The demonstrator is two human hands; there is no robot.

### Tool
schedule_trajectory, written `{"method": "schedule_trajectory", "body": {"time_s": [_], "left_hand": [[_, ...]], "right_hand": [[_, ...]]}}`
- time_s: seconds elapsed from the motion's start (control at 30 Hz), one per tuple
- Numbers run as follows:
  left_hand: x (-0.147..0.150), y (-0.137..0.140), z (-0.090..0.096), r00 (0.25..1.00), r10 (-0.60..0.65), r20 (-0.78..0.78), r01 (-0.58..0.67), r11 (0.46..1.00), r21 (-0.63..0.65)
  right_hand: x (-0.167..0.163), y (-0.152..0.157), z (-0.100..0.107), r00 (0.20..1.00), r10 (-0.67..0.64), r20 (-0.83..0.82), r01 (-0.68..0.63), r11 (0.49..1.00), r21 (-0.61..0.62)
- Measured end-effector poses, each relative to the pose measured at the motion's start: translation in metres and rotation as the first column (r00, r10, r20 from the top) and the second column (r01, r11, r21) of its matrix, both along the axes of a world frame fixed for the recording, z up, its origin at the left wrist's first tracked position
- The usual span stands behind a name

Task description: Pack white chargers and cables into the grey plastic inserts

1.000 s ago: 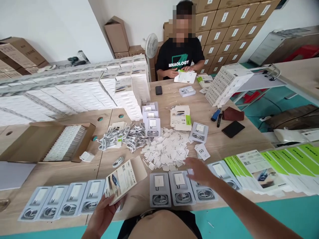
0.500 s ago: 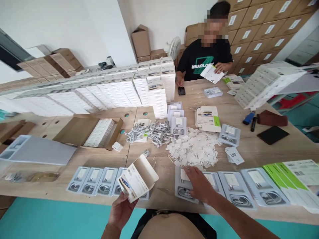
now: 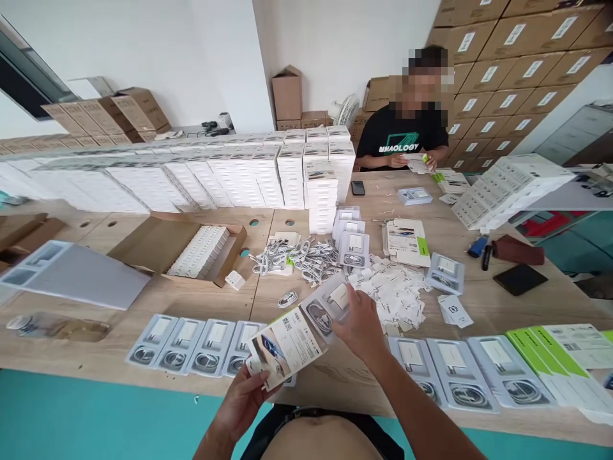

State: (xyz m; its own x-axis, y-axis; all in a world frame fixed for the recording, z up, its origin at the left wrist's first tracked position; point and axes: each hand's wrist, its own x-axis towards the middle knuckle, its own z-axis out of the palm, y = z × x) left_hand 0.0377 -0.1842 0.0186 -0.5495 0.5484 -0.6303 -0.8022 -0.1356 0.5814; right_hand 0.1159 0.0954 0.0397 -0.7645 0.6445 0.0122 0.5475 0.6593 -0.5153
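Note:
My left hand [image 3: 244, 399] grips a white printed carton [image 3: 286, 348] by its lower left end, tilted above the table. My right hand [image 3: 360, 322] holds a plastic tray [image 3: 325, 306] with a white charger and a coiled cable in it. The tray's lower end is at the carton's open mouth; whether it is partly inside, I cannot tell for sure. To the left stands a row of filled trays [image 3: 209, 345], partly hidden by the carton. More filled trays [image 3: 453, 374] lie to the right of my right forearm.
Loose white cables [image 3: 311, 259] and a heap of small white cards [image 3: 390, 291] lie mid-table. An open brown box [image 3: 230, 255] holds white chargers. Stacked white cartons [image 3: 230, 172] line the back. Across the table, a person [image 3: 402, 137] handles a flat carton.
My right hand has lifted a filled tray from the right-hand row and brought it left and up to the carton. The carton has turned in my left hand, mouth toward the tray.

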Motion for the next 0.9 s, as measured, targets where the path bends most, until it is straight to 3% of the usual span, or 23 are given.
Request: {"method": "schedule_trajectory", "body": {"time_s": [0.1, 0.17, 0.27, 0.33, 0.4, 0.43, 0.5, 0.57, 0.67, 0.77, 0.9], "left_hand": [[-0.004, 0.003, -0.002, 0.999, 0.036, 0.01, -0.036, 0.999, 0.013], [-0.005, 0.008, -0.005, 0.997, 0.078, 0.023, -0.079, 0.996, 0.045], [-0.005, 0.023, -0.008, 0.99, 0.135, 0.042, -0.139, 0.983, 0.117], [-0.002, 0.035, -0.009, 0.985, 0.168, 0.046, -0.173, 0.971, 0.163], [0.001, 0.045, -0.008, 0.983, 0.178, 0.035, -0.181, 0.963, 0.199], [0.002, 0.049, -0.006, 0.987, 0.159, 0.023, -0.16, 0.964, 0.212], [0.0, 0.053, -0.002, 0.998, 0.063, -0.019, -0.057, 0.97, 0.237], [-0.01, 0.052, 0.008, 0.994, -0.057, -0.094, 0.079, 0.966, 0.245], [-0.037, 0.052, 0.031, 0.948, -0.125, -0.294, 0.175, 0.973, 0.148], [-0.058, 0.064, 0.057, 0.837, -0.163, -0.523, 0.166, 0.985, -0.043], [-0.062, 0.089, 0.074, 0.702, -0.202, -0.683, 0.135, 0.979, -0.152]], "right_hand": [[-0.005, -0.006, 0.001, 0.998, 0.049, -0.042, -0.048, 0.999, 0.016], [-0.005, -0.012, 0.003, 0.986, 0.146, -0.084, -0.151, 0.987, -0.055], [-0.004, -0.025, 0.003, 0.916, 0.345, -0.204, -0.383, 0.903, -0.196], [-0.003, -0.037, 0.0, 0.912, 0.289, -0.292, -0.366, 0.894, -0.258], [-0.005, -0.048, -0.004, 0.922, 0.077, -0.38, -0.247, 0.872, -0.423], [-0.007, -0.051, -0.005, 0.907, -0.042, -0.418, -0.216, 0.808, -0.548], [-0.01, -0.052, -0.003, 0.855, -0.22, -0.469, -0.258, 0.604, -0.754], [-0.012, -0.043, 0.004, 0.816, -0.291, -0.5, -0.343, 0.454, -0.822], [-0.011, -0.022, 0.02, 0.829, -0.206, -0.521, -0.434, 0.353, -0.829], [-0.01, -0.007, 0.033, 0.843, -0.124, -0.523, -0.481, 0.262, -0.837], [-0.012, -0.006, 0.039, 0.845, -0.181, -0.504, -0.451, 0.265, -0.852]]}}
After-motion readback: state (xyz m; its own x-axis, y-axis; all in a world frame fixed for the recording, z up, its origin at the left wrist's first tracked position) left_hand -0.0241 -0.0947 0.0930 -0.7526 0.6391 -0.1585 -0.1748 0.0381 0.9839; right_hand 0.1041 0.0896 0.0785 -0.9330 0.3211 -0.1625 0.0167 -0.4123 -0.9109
